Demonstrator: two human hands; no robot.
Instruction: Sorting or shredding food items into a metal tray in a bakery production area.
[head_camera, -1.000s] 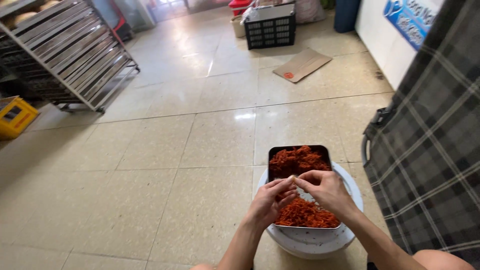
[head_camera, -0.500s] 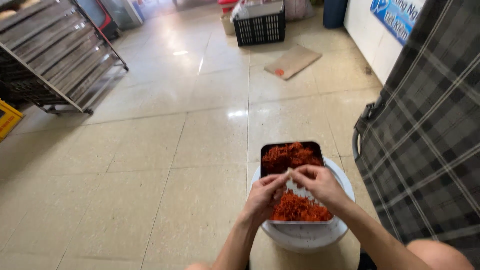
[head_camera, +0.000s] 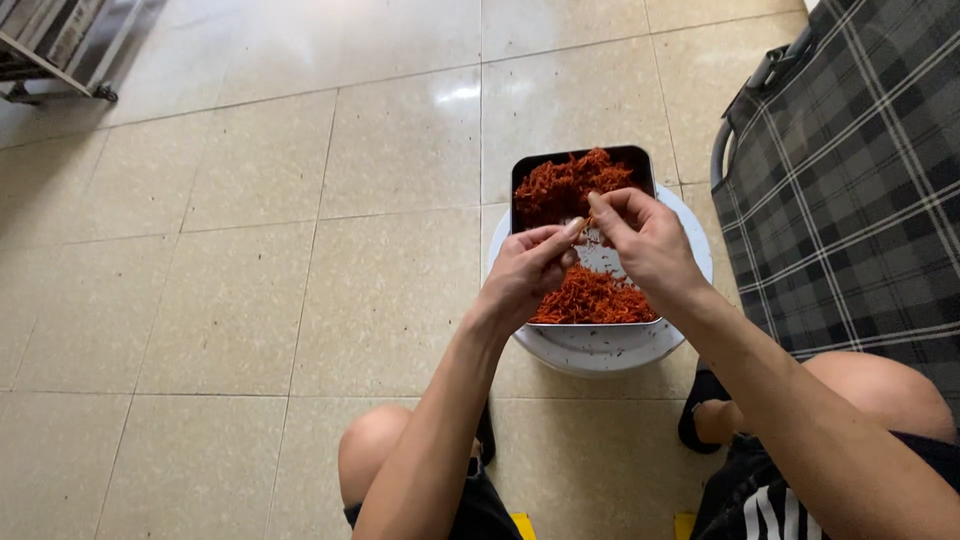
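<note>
From the head camera, looking down past two bare knees, a rectangular metal tray with rounded corners and a dark rim rests on top of a round white plastic basin that stands on the glossy beige tiled floor. The tray holds a heap of thin, wiry reddish-orange dried strands, tangled and matte, piled thick at the far end and again at the near end, with a bare patch of shiny metal showing between the two piles. Both hands hover over the middle of the tray, close together. The left hand has its fingers curled inward and pressed together at the tips, thumb meeting forefinger; whatever it pinches is too small to make out. The right hand is bent at the wrist, its fingers drawn together in a pinch on a small bit of the strands just above the heap. The fingertips of the two hands nearly touch. To the right, just beside the basin, stands a folding chair of dark grey checked fabric with pale lines, stretched on a tubular metal frame. At the far upper left corner a wheeled metal rack sits well apart on the floor.
</note>
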